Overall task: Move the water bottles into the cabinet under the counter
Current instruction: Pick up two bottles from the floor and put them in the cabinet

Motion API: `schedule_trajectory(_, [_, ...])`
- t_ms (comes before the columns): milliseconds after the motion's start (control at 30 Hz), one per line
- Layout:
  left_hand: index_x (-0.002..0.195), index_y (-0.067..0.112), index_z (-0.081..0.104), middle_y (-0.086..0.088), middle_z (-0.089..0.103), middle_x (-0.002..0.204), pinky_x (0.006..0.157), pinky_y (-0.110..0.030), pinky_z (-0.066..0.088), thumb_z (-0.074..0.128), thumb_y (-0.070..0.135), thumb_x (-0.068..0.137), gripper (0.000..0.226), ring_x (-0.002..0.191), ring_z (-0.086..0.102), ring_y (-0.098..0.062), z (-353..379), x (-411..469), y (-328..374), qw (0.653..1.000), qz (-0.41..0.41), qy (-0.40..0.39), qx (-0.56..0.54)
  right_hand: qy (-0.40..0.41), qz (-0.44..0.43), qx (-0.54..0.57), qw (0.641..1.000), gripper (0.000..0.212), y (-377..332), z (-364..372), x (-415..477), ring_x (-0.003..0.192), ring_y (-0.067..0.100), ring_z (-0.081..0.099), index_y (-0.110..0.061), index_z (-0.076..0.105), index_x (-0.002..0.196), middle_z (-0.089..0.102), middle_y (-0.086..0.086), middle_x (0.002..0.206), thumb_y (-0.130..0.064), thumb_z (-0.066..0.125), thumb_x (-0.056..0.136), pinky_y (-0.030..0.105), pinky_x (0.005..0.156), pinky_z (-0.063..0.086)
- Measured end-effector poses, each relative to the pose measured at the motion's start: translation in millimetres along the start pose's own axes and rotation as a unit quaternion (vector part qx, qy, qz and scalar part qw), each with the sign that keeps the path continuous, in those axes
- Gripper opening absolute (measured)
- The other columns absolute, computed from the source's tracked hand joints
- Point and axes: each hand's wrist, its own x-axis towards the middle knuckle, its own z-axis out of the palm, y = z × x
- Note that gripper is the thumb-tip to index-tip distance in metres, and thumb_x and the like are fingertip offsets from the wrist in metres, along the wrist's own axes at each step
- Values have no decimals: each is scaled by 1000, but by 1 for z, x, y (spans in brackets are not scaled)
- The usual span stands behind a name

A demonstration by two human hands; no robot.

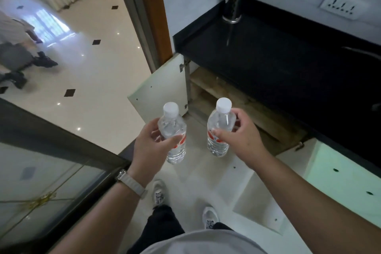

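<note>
Two clear water bottles are held upright in the air above the pale floor (206,173), in front of the open cabinet (233,101) beneath the dark surface (278,57). Each has a white screw cap and a label with red and white markings; the print is too blurred to read, so no brand can be given. The left bottle (173,130) sits in the left hand (148,148), whose fingers (171,140) are wrapped around its middle over the label, thumb on the near side. The right bottle (220,128) is gripped by the right hand (241,138), fingers curled around the shoulder and label, the cap standing free above them. The two bottles are near each other but apart.

A watch with a light strap (132,183) is worn on the left wrist. Below the hands, two white shoes (158,192) and dark trouser legs stand on the floor. The left cabinet door (160,90) is swung outward, showing its hinges; inside, what appears to be a wooden shelf is visible. A pale door (348,177) to the right also stands open. On the surface, in the far corner, stands a dark vase (233,6) holding thin stems. A white wall socket (342,5) is set above the surface. To the left lies a glass-topped panel (41,181), with a glossy tiled room beyond.
</note>
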Motion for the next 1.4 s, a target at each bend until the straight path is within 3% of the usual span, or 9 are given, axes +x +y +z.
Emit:
schedule_trajectory(200, [113, 28, 68, 1, 76, 105, 94, -42, 57, 89, 8, 70, 52, 99, 72, -18, -3, 95, -7, 995, -16, -96, 1, 85, 54, -29, 995, 54, -7, 28, 42, 90, 0, 61, -34, 52, 115, 61, -17, 103, -29, 84, 72, 16, 73, 46])
schedule_trajectory(367, [109, 39, 64, 11, 73, 107, 96, -41, 56, 91, 28, 65, 53, 101, 70, -10, -8, 184, -9, 984, -10, -176, 20, 164, 117, -37, 979, 55, -22, 69, 83, 91, 1, 59, -35, 50, 115, 59, -19, 104, -33, 85, 72, 13, 72, 44])
schedule_trajectory(533, [101, 42, 60, 13, 71, 104, 94, -36, 56, 89, 20, 71, 47, 98, 68, -8, -2, 253, -18, 974, -3, -225, 28, 195, 148, -36, 969, 63, -14, 102, 131, 96, 1, 60, -34, 49, 119, 59, -21, 107, -35, 87, 69, 14, 77, 45])
schedule_trajectory(767, [98, 43, 62, 18, 71, 100, 90, -33, 57, 88, 25, 72, 42, 97, 69, -6, 30, 324, -84, 974, -10, -222, 39, 189, 163, -58, 967, 67, 52, 127, 202, 97, 0, 60, -31, 49, 125, 59, -20, 110, -37, 86, 69, 11, 76, 44])
schedule_trajectory(1100, [116, 23, 68, 8, 74, 107, 94, -38, 56, 91, 23, 66, 55, 102, 70, -14, 114, 393, -238, 981, -18, -189, 46, 171, 160, -60, 970, 70, 202, 125, 301, 98, -1, 62, -32, 50, 129, 63, -18, 112, -39, 86, 68, 16, 81, 51])
schedule_trajectory(1167, [115, 23, 67, 7, 74, 107, 89, -30, 56, 93, 25, 63, 58, 101, 71, -12, 134, 404, -258, 982, -8, -185, 37, 171, 147, -54, 973, 67, 226, 118, 319, 97, -1, 64, -31, 53, 126, 66, -16, 110, -36, 86, 68, 19, 82, 54])
schedule_trajectory(1267, [110, 25, 67, 14, 74, 99, 80, -17, 54, 89, 10, 69, 49, 95, 70, -3, 163, 421, -278, 983, 15, -184, 25, 181, 127, -48, 974, 64, 253, 107, 342, 94, -4, 64, -27, 53, 124, 66, -14, 107, -32, 86, 70, 13, 76, 54])
schedule_trajectory(1400, [114, 30, 65, 15, 73, 107, 86, -26, 57, 89, 25, 72, 49, 99, 69, -2, 194, 447, -286, 979, 72, -184, 39, 201, 83, -61, 974, 65, 274, 93, 372, 95, -3, 64, -23, 54, 126, 66, -12, 110, -32, 84, 69, 11, 77, 53])
